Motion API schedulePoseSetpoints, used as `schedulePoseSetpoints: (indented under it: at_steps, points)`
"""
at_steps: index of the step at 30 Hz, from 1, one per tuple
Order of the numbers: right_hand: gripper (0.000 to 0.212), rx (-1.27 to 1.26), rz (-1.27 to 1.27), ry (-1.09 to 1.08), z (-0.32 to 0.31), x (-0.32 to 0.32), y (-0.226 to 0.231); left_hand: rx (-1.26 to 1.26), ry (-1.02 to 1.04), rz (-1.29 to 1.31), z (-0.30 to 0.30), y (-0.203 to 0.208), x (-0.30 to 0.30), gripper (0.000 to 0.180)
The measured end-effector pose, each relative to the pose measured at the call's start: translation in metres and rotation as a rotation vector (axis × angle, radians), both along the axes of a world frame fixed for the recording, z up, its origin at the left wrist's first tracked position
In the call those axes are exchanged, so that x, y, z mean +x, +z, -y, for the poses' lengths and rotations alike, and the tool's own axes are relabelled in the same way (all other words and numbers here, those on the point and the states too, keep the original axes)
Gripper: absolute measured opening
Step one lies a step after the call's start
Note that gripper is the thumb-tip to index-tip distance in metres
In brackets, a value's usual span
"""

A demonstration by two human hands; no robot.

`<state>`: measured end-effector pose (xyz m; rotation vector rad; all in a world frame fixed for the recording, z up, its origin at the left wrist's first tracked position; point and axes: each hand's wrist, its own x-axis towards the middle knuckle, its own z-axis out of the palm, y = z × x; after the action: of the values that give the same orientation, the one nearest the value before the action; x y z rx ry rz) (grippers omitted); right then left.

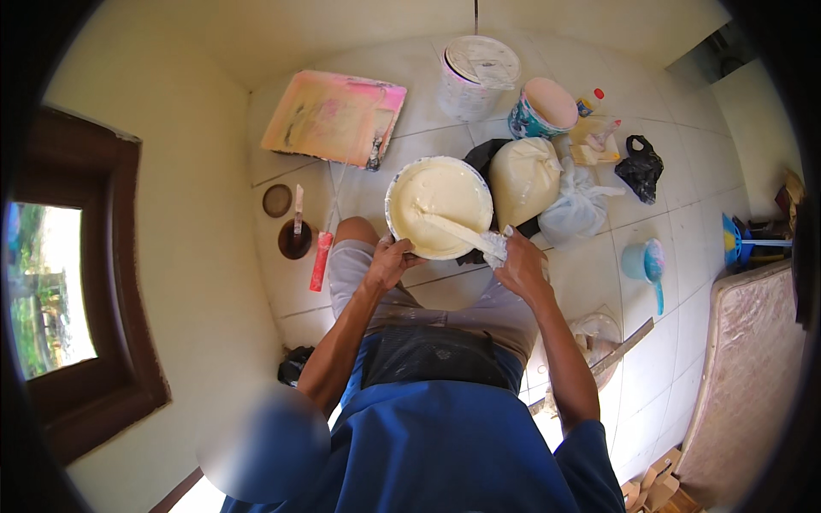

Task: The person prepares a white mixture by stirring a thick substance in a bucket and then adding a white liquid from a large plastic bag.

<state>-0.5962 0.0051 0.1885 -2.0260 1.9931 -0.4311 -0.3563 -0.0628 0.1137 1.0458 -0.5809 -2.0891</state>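
A round bucket (391, 214) of thick cream-coloured paint (440, 184) stands in front of me between my knees. My left hand (393, 263) is closed on its near-left rim. In my right hand (522, 263), at the near-right side, is a paint-coated stirring stick (453, 228). Its far end dips into the paint, and the end by my fingers is whitish and crusted. A tied bag (525, 179) of cream material sits just right of the bucket, on black plastic.
A stained paint tray (333, 115) lies far left. A red-handled tool (321, 261) and a brown pot (295, 241) are by my left knee. Behind stand a lidded pail (470, 94) and a teal tub (540, 111). A blue dipper (646, 261) lies right; a mattress (748, 368) leans beyond.
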Motion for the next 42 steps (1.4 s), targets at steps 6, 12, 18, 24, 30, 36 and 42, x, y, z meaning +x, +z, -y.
schedulePoseSetpoints:
  at_steps: [6, 12, 18, 24, 30, 36, 42]
  points:
    - [0.025, 0.055, 0.033, -0.063, -0.001, -0.014, 0.018, -0.005, 0.006, -0.018, -0.003, 0.000, 0.006, 0.038]
    - [0.025, -0.035, -0.119, 0.032, -0.010, -0.008, 0.001, -0.013, -0.029, -0.020, 0.000, 0.000, 0.001, 0.048]
    - [0.031, 0.042, 0.002, -0.093, -0.004, -0.012, 0.014, 0.003, -0.035, -0.028, 0.001, -0.003, 0.005, 0.048]
    - [0.028, 0.090, 0.000, -0.051, -0.008, -0.003, 0.022, 0.009, 0.017, 0.018, 0.000, 0.005, 0.004, 0.044]
    - [0.023, -0.065, -0.036, -0.092, 0.005, -0.008, -0.001, -0.036, -0.030, -0.018, -0.002, -0.004, 0.007, 0.044]
    - [0.026, 0.113, -0.037, -0.035, -0.006, 0.000, 0.020, -0.024, -0.029, -0.002, -0.003, 0.000, 0.012, 0.049]
    - [0.025, -0.091, -0.031, -0.050, 0.004, -0.013, -0.007, -0.027, 0.011, -0.021, -0.007, 0.000, 0.004, 0.044]
